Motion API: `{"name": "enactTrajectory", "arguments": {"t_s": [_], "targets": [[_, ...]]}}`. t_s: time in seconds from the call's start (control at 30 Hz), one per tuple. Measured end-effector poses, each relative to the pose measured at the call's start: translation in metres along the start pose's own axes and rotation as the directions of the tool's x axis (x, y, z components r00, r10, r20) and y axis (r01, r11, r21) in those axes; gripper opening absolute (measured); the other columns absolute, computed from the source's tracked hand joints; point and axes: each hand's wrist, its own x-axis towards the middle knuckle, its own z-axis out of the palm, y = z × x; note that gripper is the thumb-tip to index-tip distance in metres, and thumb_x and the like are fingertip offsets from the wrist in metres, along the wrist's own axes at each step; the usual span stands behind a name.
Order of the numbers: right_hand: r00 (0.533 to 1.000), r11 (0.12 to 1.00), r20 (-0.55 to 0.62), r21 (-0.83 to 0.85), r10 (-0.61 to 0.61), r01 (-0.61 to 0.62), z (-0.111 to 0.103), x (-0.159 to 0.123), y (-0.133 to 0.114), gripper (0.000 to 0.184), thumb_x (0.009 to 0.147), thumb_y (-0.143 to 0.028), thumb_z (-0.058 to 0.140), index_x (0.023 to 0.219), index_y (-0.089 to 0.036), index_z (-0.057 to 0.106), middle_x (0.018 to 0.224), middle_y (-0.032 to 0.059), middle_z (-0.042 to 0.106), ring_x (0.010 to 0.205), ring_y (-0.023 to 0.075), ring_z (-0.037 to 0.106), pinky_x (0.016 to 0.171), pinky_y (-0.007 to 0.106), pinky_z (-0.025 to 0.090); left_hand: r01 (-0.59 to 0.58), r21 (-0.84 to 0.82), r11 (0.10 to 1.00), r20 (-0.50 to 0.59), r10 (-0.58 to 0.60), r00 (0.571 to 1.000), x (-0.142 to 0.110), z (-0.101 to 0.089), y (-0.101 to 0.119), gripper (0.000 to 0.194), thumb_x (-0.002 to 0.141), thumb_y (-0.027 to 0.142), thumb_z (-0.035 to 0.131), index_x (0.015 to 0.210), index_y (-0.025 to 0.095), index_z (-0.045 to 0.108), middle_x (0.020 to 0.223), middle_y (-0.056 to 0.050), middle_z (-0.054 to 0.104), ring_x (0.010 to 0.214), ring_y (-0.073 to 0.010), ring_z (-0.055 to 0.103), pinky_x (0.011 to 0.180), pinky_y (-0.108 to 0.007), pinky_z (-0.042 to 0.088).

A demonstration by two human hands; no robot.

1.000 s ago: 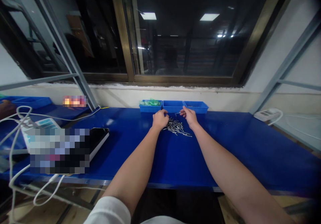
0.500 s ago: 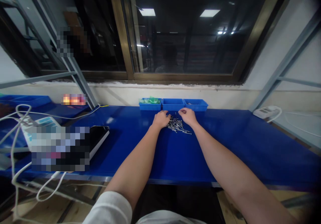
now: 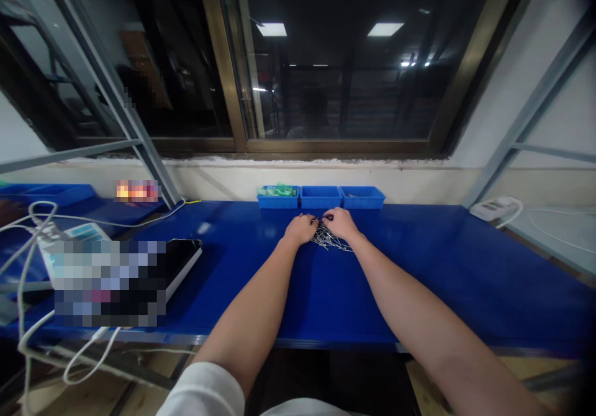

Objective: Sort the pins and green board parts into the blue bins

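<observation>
Your left hand (image 3: 302, 228) and right hand (image 3: 341, 223) meet at twelve o'clock over the loose pile of thin silvery metal pins (image 3: 328, 237), perhaps to separate them; whether either grips one, I cannot tell.

Bare blue tabletop (image 3: 321, 298) is stretching between the left forearm (image 3: 254, 298) and right forearm (image 3: 414, 298), and again from the latter toward a white power strip (image 3: 496, 208). Three blue bins (image 3: 320, 197) are blocking the back beyond the metal pins (image 3: 328, 238), while a black-topped device (image 3: 185, 249) and white cables (image 3: 21, 292) are crowding the left.
</observation>
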Motion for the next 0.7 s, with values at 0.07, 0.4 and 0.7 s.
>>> {"name": "enactTrajectory", "arguments": {"t_s": [0.07, 0.4, 0.7], "targets": [[1.0, 1.0, -0.008, -0.011, -0.001, 0.001, 0.003, 0.001, 0.001, 0.035, 0.079, -0.037, 0.05, 0.105, -0.02, 0.066, 0.102, 0.0089, 0.063, 0.096, 0.0205, 0.055, 0.088, 0.029, 0.038, 0.004, -0.012, 1.0, -0.007, -0.004, 1.0, 0.0, 0.0, 0.0, 0.04, 0.088, 0.038, 0.031, 0.11, 0.022, 0.06, 0.118, -0.007, 0.059, 0.114, -0.0256, 0.049, 0.095, -0.034, 0.036], [1.0, 1.0, -0.006, 0.025, 0.004, -0.004, 0.001, 0.003, 0.005, 0.022, 0.076, -0.028, 0.051, 0.079, -0.019, 0.072, 0.086, 0.008, 0.069, 0.089, 0.0214, 0.06, 0.084, 0.028, 0.039, -0.012, 0.007, 1.0, -0.03, 0.012, 0.999, -0.003, -0.005, 0.005, 0.036, 0.087, 0.037, 0.035, 0.104, 0.023, 0.063, 0.111, -0.007, 0.063, 0.104, -0.023, 0.056, 0.087, -0.031, 0.041], [0.97, 0.968, -0.07, 0.109, 0.234, -0.225, -0.001, 0.003, 0.011, 0.019, 0.066, -0.029, 0.061, 0.08, -0.02, 0.071, 0.085, 0.0075, 0.069, 0.085, 0.0213, 0.061, 0.077, 0.029, 0.044, -0.037, 0.013, 0.999, -0.033, 0.037, 0.999, -0.003, -0.005, 0.004, 0.035, 0.087, 0.037, 0.035, 0.099, 0.022, 0.064, 0.106, -0.007, 0.065, 0.1, -0.0216, 0.057, 0.084, -0.029, 0.042]]}}
